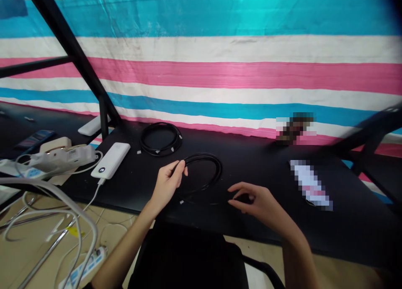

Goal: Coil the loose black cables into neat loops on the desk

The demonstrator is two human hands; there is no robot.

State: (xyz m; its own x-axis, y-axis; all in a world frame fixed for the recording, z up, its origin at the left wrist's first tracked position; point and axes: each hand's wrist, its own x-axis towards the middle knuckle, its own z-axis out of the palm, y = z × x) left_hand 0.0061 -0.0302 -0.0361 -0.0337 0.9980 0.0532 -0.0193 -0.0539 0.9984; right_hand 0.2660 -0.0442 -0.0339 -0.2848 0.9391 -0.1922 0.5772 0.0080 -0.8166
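My left hand [168, 183] pinches the left side of a loosely coiled black cable [220, 168] just above the black table. The coil's loops spread to the right of my fingers. A thin dark strand trails from it along the table toward my other hand. My right hand [259, 202] is to the right of the coil, with thumb and forefinger apart and the other fingers curled. Whether the strand touches its fingertips is hard to make out. Behind my left hand lies a second coiled black cable [142, 144] with small pale tags.
A white power bank [113, 160] with a plugged-in cable lies on the left. Beyond it are a power strip [73, 156], a phone [36, 140] and tangled white cords. On the right is a blurred-out pale item [309, 184]. A striped sheet [220, 75] hangs behind, between black frame bars.
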